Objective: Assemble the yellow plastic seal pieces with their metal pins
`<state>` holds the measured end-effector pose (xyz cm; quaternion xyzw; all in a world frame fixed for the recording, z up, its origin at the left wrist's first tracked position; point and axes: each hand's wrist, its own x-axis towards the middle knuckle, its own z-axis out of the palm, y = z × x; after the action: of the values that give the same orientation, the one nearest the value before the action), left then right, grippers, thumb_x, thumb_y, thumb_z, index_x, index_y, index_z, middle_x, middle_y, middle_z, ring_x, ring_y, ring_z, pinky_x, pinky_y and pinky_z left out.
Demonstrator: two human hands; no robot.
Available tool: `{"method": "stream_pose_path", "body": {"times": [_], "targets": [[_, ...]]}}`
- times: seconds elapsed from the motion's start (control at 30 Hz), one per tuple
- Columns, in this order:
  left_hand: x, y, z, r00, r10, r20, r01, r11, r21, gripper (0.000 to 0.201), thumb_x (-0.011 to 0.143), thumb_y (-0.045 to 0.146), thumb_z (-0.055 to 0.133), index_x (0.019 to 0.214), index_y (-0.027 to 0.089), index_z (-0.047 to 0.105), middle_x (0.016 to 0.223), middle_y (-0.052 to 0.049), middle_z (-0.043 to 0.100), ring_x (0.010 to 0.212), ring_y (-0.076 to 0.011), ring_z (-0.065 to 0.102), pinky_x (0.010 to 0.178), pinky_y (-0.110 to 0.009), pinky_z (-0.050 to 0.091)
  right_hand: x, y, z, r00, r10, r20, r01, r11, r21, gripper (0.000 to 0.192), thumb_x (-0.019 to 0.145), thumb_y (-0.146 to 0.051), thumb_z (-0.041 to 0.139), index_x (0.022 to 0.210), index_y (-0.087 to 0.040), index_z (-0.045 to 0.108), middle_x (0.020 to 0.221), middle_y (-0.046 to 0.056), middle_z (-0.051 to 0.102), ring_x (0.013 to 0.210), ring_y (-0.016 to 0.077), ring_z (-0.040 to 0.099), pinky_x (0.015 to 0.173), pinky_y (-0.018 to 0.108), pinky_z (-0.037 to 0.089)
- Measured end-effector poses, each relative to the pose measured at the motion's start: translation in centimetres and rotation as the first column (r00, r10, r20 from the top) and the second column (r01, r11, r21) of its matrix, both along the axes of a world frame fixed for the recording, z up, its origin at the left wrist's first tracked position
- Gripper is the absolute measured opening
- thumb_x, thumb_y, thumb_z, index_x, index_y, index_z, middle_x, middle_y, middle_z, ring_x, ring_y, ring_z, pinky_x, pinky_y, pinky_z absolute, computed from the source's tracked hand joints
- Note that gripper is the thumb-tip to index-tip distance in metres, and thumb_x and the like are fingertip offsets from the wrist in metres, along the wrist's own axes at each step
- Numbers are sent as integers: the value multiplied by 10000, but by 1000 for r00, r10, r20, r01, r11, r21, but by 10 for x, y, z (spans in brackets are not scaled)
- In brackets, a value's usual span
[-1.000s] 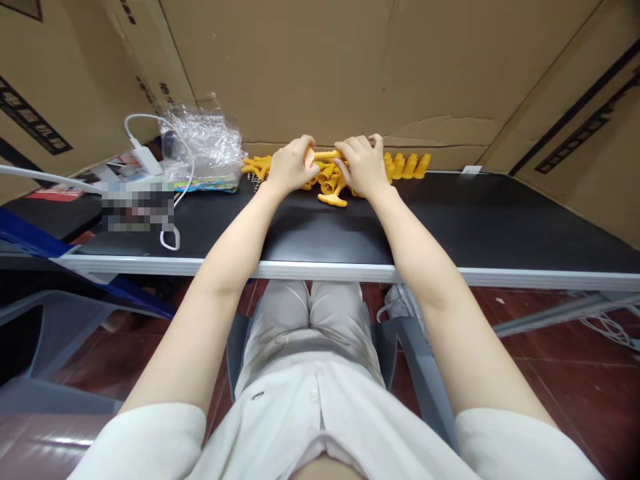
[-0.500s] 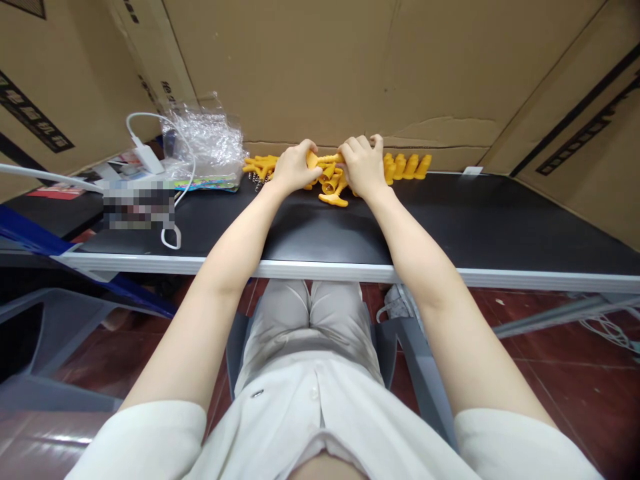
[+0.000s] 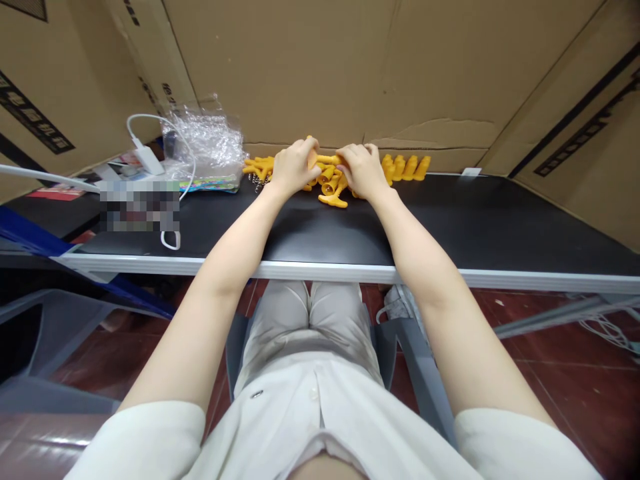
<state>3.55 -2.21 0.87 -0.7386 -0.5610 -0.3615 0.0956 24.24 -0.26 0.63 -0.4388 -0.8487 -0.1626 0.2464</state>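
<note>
A heap of several small yellow plastic parts [image 3: 331,187] lies at the far edge of the black table [image 3: 320,230], against the cardboard wall. My left hand [image 3: 293,167] and my right hand [image 3: 363,170] both rest over the heap. Between them they grip one yellow plastic piece [image 3: 326,159], each hand pinching one end. More yellow parts stand in a row [image 3: 407,167] to the right of my right hand, and others [image 3: 257,167] lie to the left of my left hand.
A crumpled clear plastic bag [image 3: 205,147] sits at the back left, with a white charger and cable [image 3: 150,160] beside it. Cardboard sheets [image 3: 350,67] wall the table at the back and sides. A grey chair edge [image 3: 415,360] shows beneath the table.
My right hand's fingers have curled in and drawn slightly left toward my left hand. The yellow piece between the hands has shifted a little; both arms stay in place.
</note>
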Motion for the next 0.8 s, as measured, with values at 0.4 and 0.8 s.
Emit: {"method": "stream_pose_path", "body": {"times": [0.4,0.8], "targets": [[9,-8,4,1000,-3,-15,3,999,-41,539,831,189,655,1368,223,680,1226,-111,776,1192,-340,736,1061,-434,544,0,6,-2,1000,-26,-6,26,999,28,349,1109,-254,386,1327,-186,649,1358,190,706,1344,399,573,1142,638,382],[8,-6,7,961,9,277,114,898,-425,137,882,314,682,945,194,701,777,-36,661,837,-248,720,852,-380,589,7,5,2,972,-200,-123,206,977,45,373,1036,-168,390,1347,-179,594,1396,194,660,1385,379,559,1219,648,339]]}}
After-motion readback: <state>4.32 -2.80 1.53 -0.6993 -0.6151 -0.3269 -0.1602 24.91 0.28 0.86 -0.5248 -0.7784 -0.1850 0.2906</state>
